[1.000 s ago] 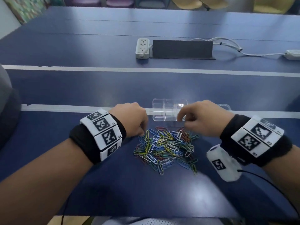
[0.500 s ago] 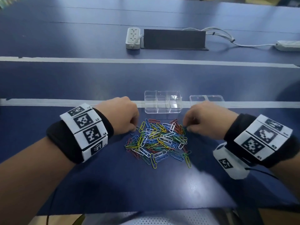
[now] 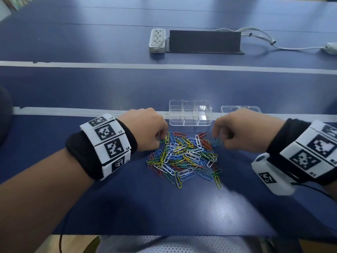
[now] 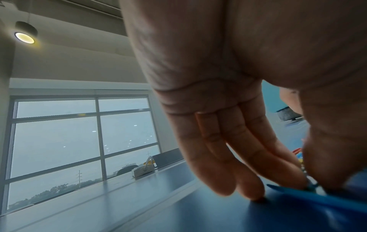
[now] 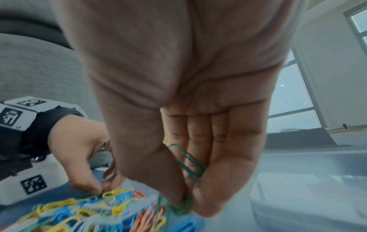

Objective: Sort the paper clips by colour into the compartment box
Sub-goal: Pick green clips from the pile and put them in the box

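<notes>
From the head view we see the mixed paper clips [image 3: 182, 157] heaped on the blue surface [image 3: 164, 207] just in front of the clear compartment box [image 3: 190, 115], with the left hand [image 3: 145, 129] and right hand [image 3: 244, 131] curled at the heap's far corners. In the left wrist view the left fingers [image 4: 238, 157] reach the surface close together, whether pinching a clip we cannot tell. In the right wrist view the right thumb and fingers [image 5: 228, 149] pinch green clips [image 5: 190, 161].

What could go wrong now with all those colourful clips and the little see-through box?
The right hand pinches green paper clips at the edge of the mixed-colour pile of paper clips. The clips overlap, so a neighbour might hook on and be dragged along. The clear plastic compartment box sits just behind the pile between both hands, so the left hand or the right could nudge it. Its compartments adjoin, so a clip may drop into the wrong one.
</notes>
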Demonstrator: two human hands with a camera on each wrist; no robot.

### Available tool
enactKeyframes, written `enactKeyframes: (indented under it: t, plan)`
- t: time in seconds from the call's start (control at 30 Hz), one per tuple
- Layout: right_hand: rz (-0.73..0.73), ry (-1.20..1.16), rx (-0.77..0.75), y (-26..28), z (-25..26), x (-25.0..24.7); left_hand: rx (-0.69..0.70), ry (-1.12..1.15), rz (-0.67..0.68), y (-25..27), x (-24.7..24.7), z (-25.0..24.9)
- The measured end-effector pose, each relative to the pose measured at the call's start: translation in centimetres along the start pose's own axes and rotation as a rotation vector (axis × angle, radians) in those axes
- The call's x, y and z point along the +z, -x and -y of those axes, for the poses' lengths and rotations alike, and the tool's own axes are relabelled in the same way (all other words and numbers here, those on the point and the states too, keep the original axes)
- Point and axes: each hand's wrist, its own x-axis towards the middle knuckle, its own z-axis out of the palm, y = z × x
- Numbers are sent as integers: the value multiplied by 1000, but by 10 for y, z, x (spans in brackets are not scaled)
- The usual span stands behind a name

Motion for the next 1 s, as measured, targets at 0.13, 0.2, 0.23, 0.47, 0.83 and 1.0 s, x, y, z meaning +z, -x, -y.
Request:
enactKeyframes:
  t: [0.13, 0.2, 0.23, 0.47, 0.83, 1.0]
  plan:
    - [54, 17, -52, 2, 0, -14, -21, 0, 5, 0, 1, -3]
    - [95, -1, -110, 1, -1, -18, -31, 17, -9, 0, 2, -2]
    - [112, -7, -125, 0, 0, -20, -35, 33, -19, 0, 2, -1]
    - [-36, -147, -62, -26, 10, -30, -38, 254, -112, -2, -15, 1]
    - [30, -520, -11, -59, 27, -29, -85, 396, -224, -25, -17, 1]
    - [-6, -600, 51, -72, 30, -22, -155, 426, -302, -33, -19, 1]
